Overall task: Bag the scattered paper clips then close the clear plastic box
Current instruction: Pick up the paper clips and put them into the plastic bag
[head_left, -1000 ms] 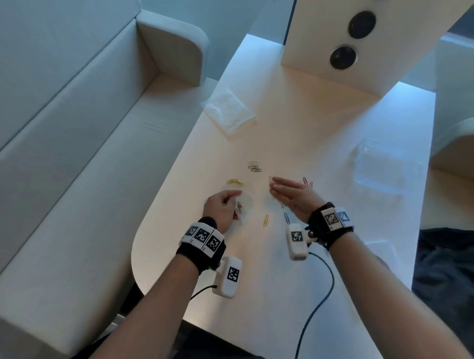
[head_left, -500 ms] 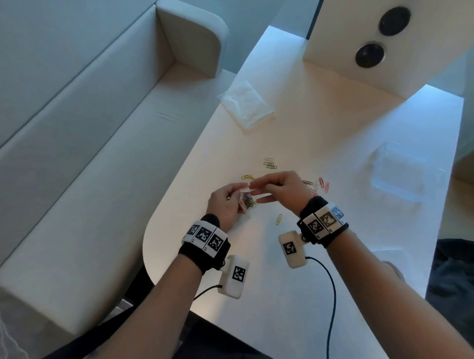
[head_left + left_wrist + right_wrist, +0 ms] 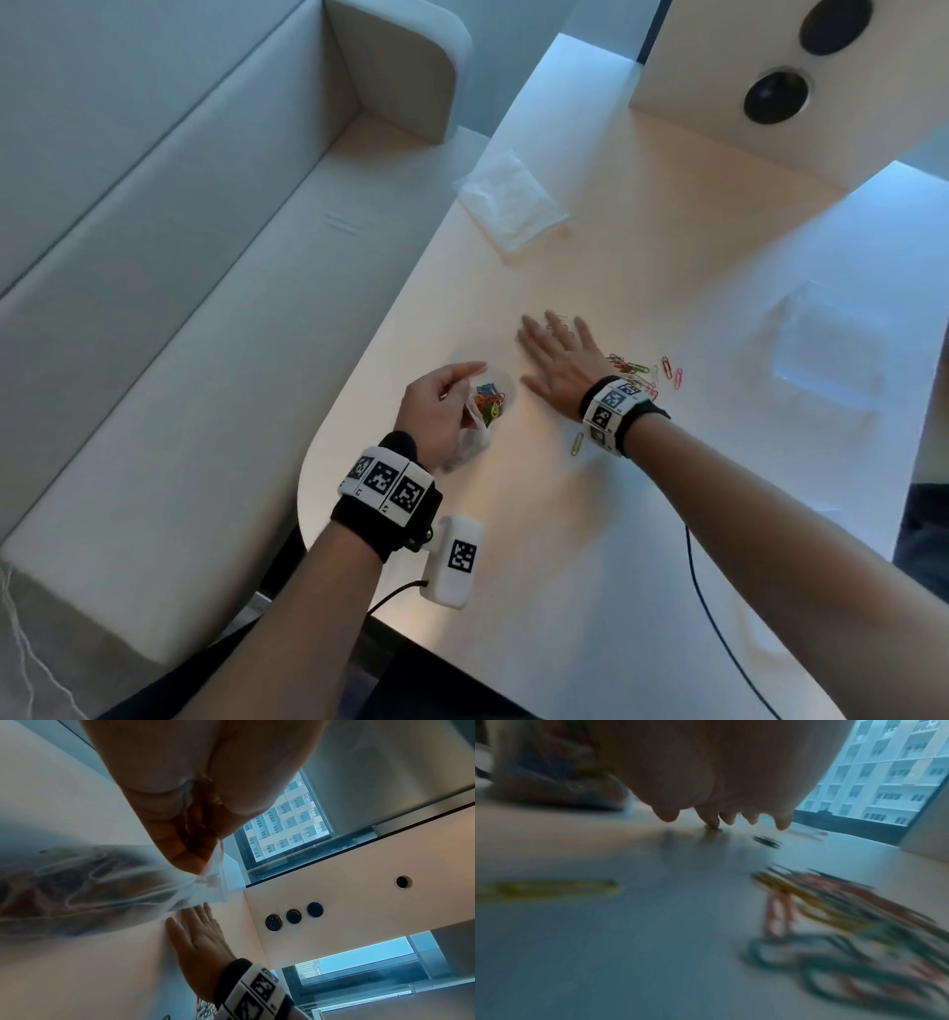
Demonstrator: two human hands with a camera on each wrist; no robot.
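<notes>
My left hand (image 3: 436,406) pinches the mouth of a small clear bag (image 3: 485,406) with several coloured paper clips inside; the bag (image 3: 102,888) hangs from the fingers in the left wrist view. My right hand (image 3: 557,354) lies flat and spread on the table, fingertips (image 3: 712,823) touching a yellow clip among the far clips (image 3: 560,326). A heap of loose clips (image 3: 642,372) lies beside the right wrist, blurred as a clip pile (image 3: 847,923) in the right wrist view. One yellow clip (image 3: 577,443) lies alone near the wrist. The clear plastic box (image 3: 827,349) stands at the right.
A second flat plastic bag (image 3: 508,203) lies at the table's far left edge. A white panel with round dark sockets (image 3: 780,97) stands across the back. A black cable (image 3: 719,627) runs over the table near the front. A sofa (image 3: 179,308) borders the left side.
My right hand has left the bag's mouth and moved forward, now spread flat over the far clips. The left hand keeps its hold on the bag.
</notes>
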